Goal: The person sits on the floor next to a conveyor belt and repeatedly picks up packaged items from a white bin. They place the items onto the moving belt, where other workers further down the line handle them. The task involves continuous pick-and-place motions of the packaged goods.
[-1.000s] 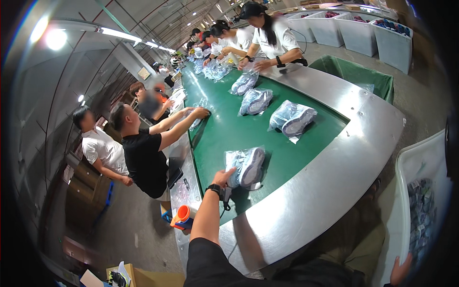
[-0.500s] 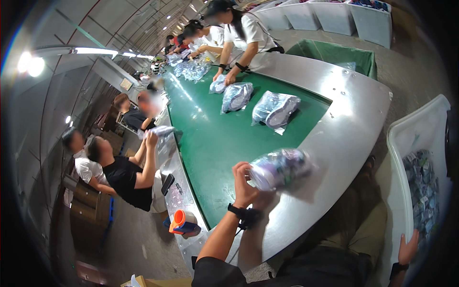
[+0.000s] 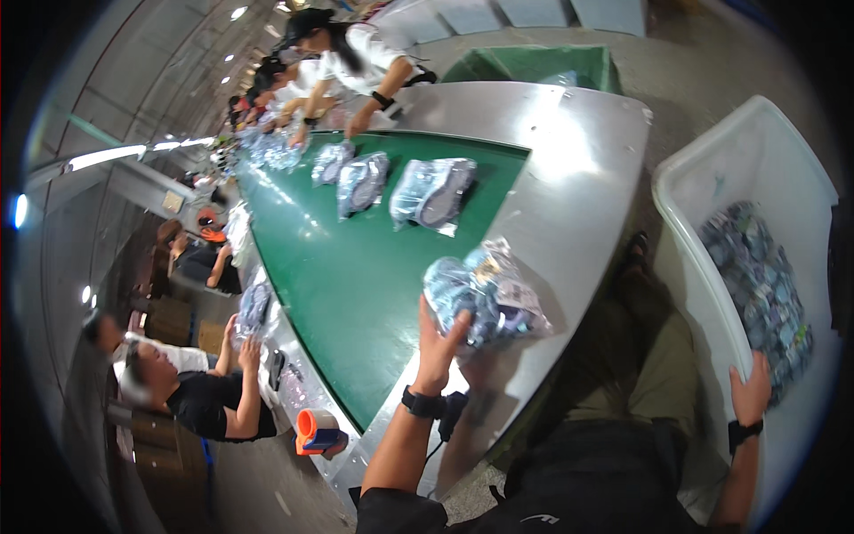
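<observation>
My left hand [image 3: 442,343] grips a clear plastic bag [image 3: 485,298] from its near left side, thumb against the film. Inside are light blue and purple items, seemingly footwear; glare hides their exact shape. The bag is over the metal rim [image 3: 569,214] of a green belt table. My right hand [image 3: 752,390] is at the near side of a white bin [image 3: 712,258], fingers apart, with nothing seen in it. Within that bin lies a heap of small bluish packets [image 3: 756,285]. Several bags of footwear with grey soles, such as the largest bag [image 3: 433,194], lie on the green belt [image 3: 329,294].
An orange and blue cup-like holder [image 3: 318,432] stands on the left metal edge, near a dark phone [image 3: 277,369]. Co-workers line both sides; one in black [image 3: 222,392] handles a bag at left. A green bin [image 3: 534,67] stands beyond the table.
The view has shifted to the right, showing more of the white bin. The bag in my left hand has turned, and more of its printed side shows. My right hand stays at the bin.
</observation>
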`<action>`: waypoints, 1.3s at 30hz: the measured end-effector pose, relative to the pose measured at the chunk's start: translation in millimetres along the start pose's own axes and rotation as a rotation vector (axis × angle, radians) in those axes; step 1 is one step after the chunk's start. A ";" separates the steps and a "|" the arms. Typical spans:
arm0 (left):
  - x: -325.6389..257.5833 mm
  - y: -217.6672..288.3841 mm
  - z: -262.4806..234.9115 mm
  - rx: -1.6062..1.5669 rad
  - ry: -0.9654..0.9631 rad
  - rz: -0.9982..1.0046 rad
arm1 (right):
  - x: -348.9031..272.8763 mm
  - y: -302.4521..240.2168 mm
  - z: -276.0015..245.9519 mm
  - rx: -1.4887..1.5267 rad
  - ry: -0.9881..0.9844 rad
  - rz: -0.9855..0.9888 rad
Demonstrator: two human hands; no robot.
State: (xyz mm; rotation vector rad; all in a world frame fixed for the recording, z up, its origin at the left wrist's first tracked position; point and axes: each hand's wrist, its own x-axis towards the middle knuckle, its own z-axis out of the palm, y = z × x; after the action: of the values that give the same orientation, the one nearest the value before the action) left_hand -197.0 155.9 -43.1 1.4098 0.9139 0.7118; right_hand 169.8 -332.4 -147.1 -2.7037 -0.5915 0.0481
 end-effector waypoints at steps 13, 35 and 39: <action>-7.9 8.8 71.9 -0.451 -0.366 -0.380 | 1.3 -33.5 -38.4 0.431 0.089 -0.077; -60.7 13.7 232.0 -0.089 -1.065 -0.419 | -30.4 -10.5 -104.5 1.065 -0.321 0.147; -43.7 9.8 214.3 -0.073 -0.896 -0.401 | -31.2 61.7 -130.3 1.284 0.070 0.266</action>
State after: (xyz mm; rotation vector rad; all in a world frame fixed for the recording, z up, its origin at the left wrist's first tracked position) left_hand -33.0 11.0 -41.7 1.2346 0.4150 -0.2040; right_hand 180.3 -442.7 -49.8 -1.4911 -0.0691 0.2887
